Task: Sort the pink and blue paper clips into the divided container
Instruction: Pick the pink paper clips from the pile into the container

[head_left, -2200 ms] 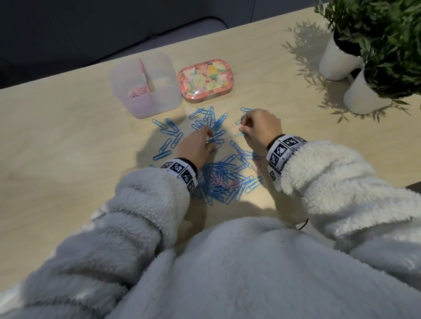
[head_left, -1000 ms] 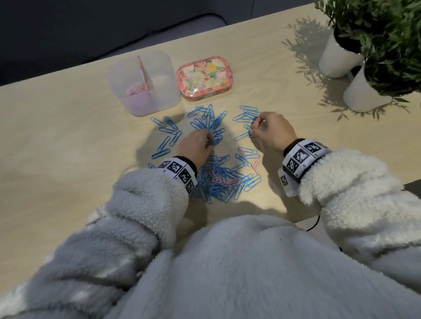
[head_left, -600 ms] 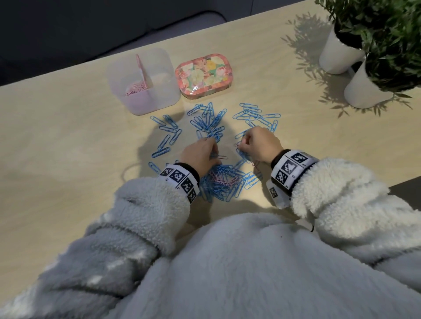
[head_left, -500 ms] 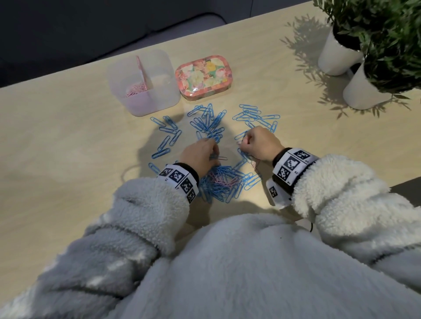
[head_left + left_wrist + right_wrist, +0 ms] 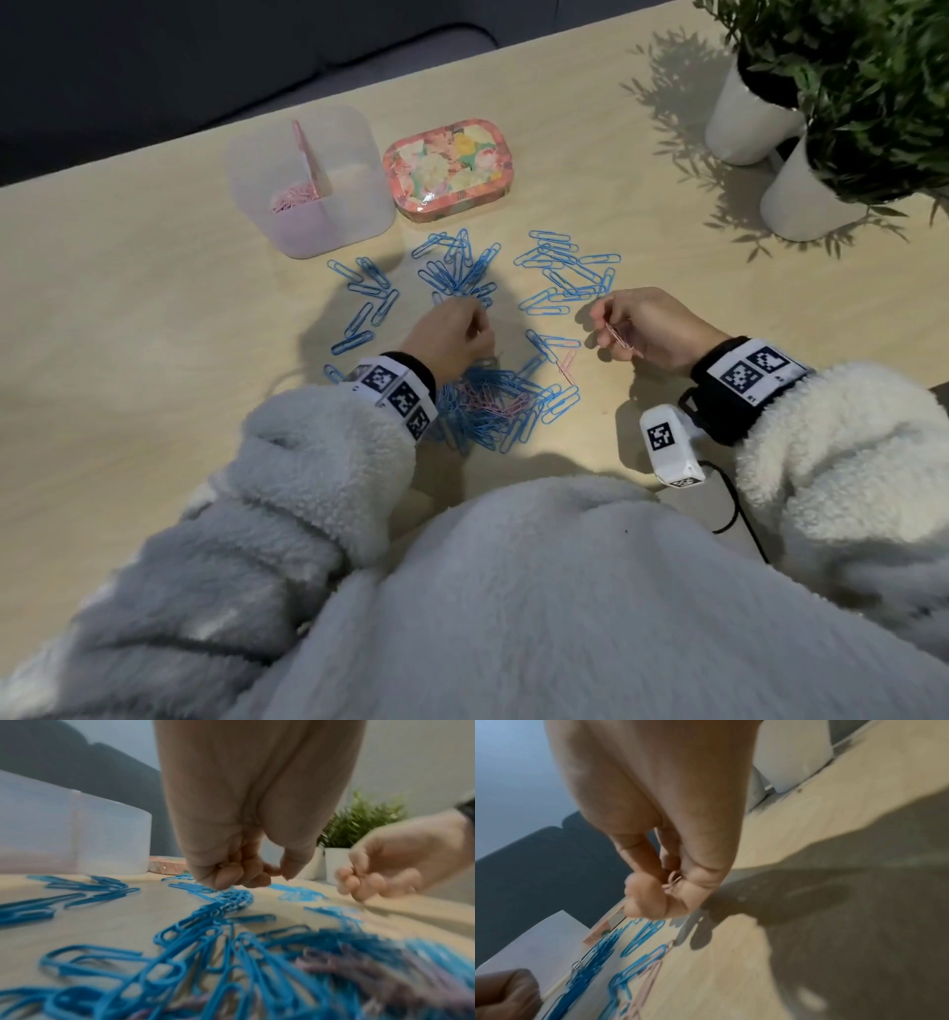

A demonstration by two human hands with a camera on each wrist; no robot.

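Observation:
The clear divided container (image 5: 354, 210) stands at the back left, with pink clips (image 5: 290, 198) in its left compartment. Blue paper clips (image 5: 457, 270) lie fanned out in front of it. A mixed blue and pink pile (image 5: 493, 406) sits near me. My right hand (image 5: 611, 329) is raised right of the pile and pinches a pink paper clip (image 5: 620, 337) (image 5: 672, 879) between thumb and fingers. My left hand (image 5: 475, 318) (image 5: 246, 880) is curled, its fingertips down on blue clips. Whether it holds anything is hidden. One loose pink clip (image 5: 566, 366) lies between the hands.
A floral tin (image 5: 447, 169) sits right of the container. Two white plant pots (image 5: 744, 128) with green leaves stand at the back right. The table's far edge runs behind the container. Bare wood lies to the left and right of the clips.
My right hand has moved right and away from the pile, now holding a pink clip clear of the table. My left hand has shifted slightly forward.

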